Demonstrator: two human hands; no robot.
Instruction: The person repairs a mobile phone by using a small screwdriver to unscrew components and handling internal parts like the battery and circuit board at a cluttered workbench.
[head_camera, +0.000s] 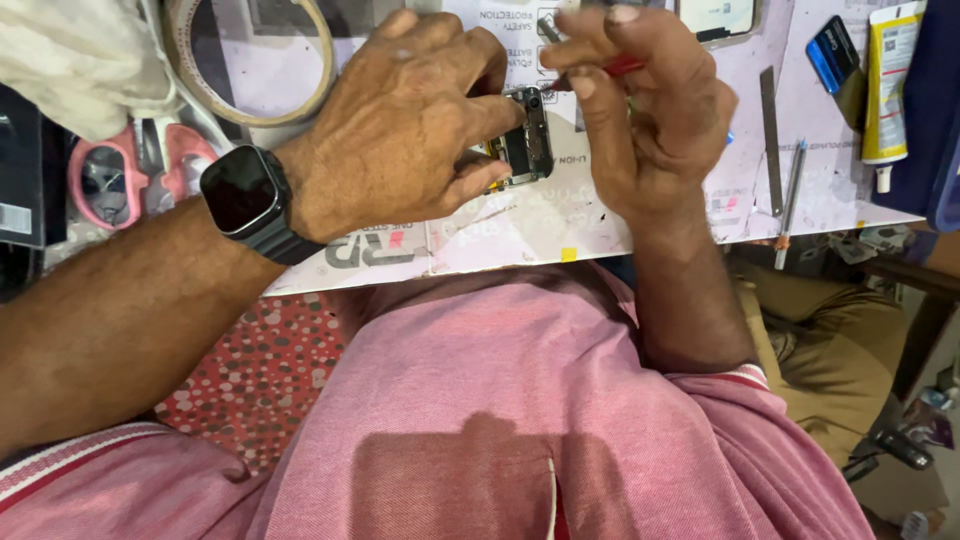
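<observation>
- We see the white work board (560, 215) across the upper middle of the frame, giving us a flat base.
- Our left hand (400, 125), upper centre, clamps thumb and fingers on the small circuit module (527, 140), pinning it steady.
- Our right hand (645, 110) pinches shut around a red-handled tool (622, 68), tip aimed at the module.
- Pink scissors (130, 175) and a tape roll (255, 60) wait upper left.
</observation>
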